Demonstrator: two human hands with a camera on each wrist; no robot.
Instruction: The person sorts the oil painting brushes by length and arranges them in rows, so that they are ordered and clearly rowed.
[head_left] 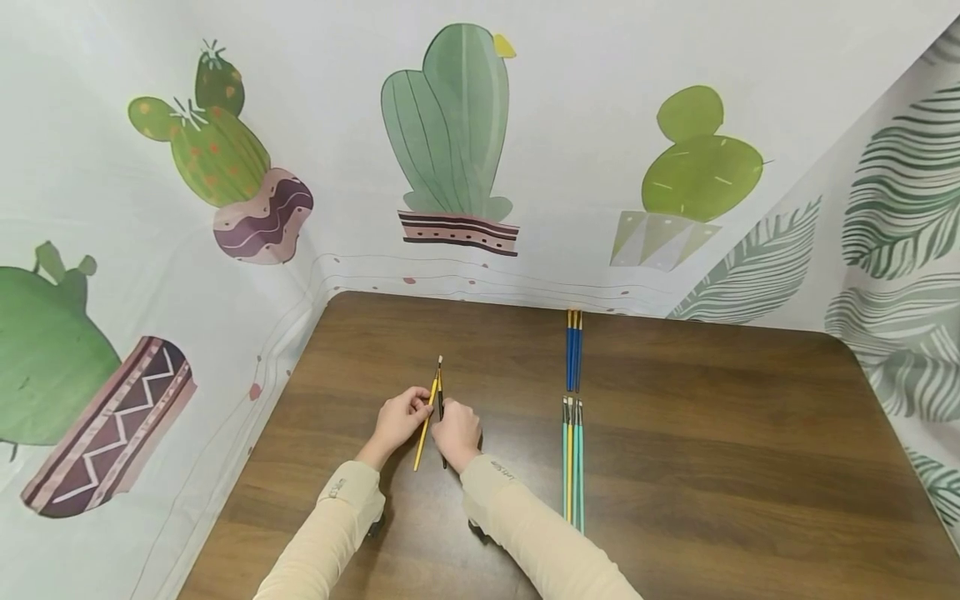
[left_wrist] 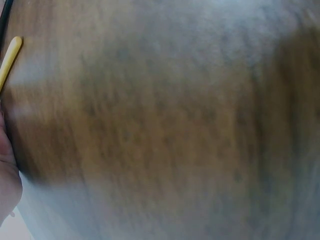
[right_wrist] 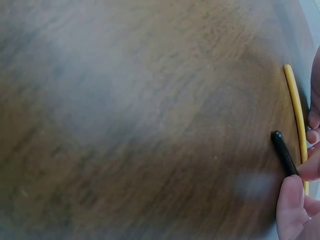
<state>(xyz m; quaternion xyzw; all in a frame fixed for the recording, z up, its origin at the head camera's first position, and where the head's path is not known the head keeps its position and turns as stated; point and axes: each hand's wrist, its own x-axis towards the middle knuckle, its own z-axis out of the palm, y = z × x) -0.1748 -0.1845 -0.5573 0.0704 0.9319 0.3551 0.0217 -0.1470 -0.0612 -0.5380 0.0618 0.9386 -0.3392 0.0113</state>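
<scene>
In the head view my left hand [head_left: 401, 421] pinches a yellow paintbrush [head_left: 422, 447] around its middle, with the pale bristles pointing away from me. Close beside it, my right hand [head_left: 459, 431] pinches a black paintbrush [head_left: 441, 408]. The two brushes nearly meet at their bristle ends and spread apart toward me. In the right wrist view the black handle [right_wrist: 285, 152] comes out between thumb and finger, next to the yellow handle [right_wrist: 296, 102]. The left wrist view catches only the yellow handle's end [left_wrist: 11, 57] and the edge of the left hand.
Right of the hands, several blue paintbrushes [head_left: 574, 358] lie side by side near the far edge of the brown wooden table [head_left: 712, 450]. Nearer me lies a row of green paintbrushes [head_left: 581, 467] with a yellow one [head_left: 570, 471] among them. Cactus-print cloth [head_left: 570, 150] borders the table.
</scene>
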